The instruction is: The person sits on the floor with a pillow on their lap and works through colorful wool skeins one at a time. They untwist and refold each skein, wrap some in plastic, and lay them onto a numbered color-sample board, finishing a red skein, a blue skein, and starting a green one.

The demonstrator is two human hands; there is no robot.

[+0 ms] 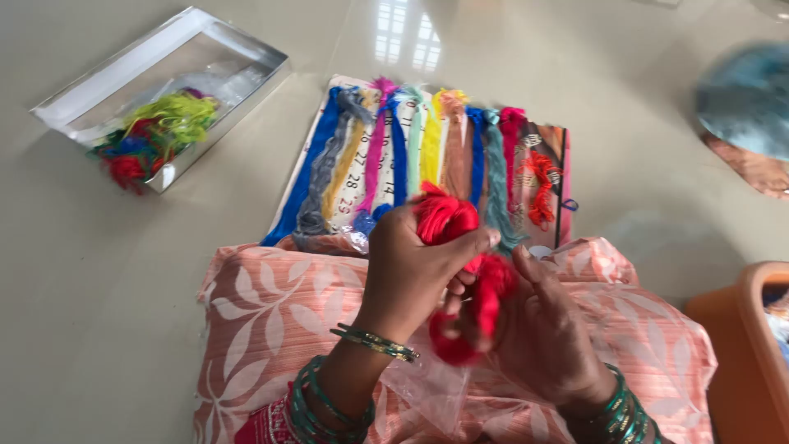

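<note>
A skein of bright red thread [468, 271] is gripped between both my hands above my lap. My left hand [415, 271] pinches its upper part, thumb across the top. Around the lower loop my right hand [546, 329] is closed. A clear plastic bag [423, 386] hangs below the thread, between my wrists. Just beyond my hands, several coloured thread skeins [419, 148] lie side by side on a printed sheet [349, 177] on the floor.
A clear-lidded box [107, 74] with tangled coloured threads [156, 131] sits at the far left. An orange container [752, 345] stands at the right edge. A round bluish object [748, 103] lies at the upper right. Pink leaf-patterned cloth [271, 312] covers my lap.
</note>
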